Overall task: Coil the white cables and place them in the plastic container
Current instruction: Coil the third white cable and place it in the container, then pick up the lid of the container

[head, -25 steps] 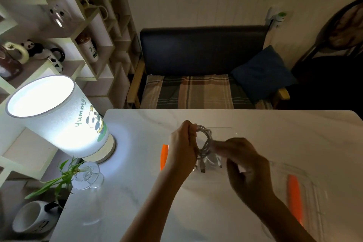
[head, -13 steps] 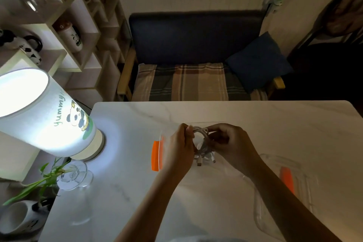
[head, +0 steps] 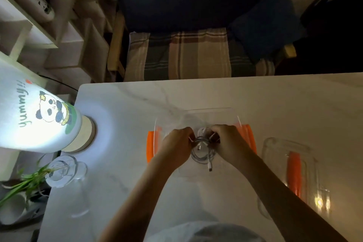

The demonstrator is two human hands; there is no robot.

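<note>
A coiled white cable (head: 203, 150) hangs between my two hands over the clear plastic container (head: 208, 113) with orange side clips, which stands in the middle of the white marble table. My left hand (head: 176, 143) pinches the coil's left side. My right hand (head: 228, 141) pinches its right side. One plug end dangles below the loops toward me. Whether the coil touches the container's floor I cannot tell.
The container's clear lid (head: 290, 173) with an orange clip lies on the table to the right. A lit panda lamp (head: 37, 116) stands at the left edge, with a glass vase of green stems (head: 62, 171) beside it. A plaid bench (head: 186, 53) sits behind the table.
Both hands have lowered the coil down into the container's opening, and the view has tilted downward. The loops look tighter than before.
</note>
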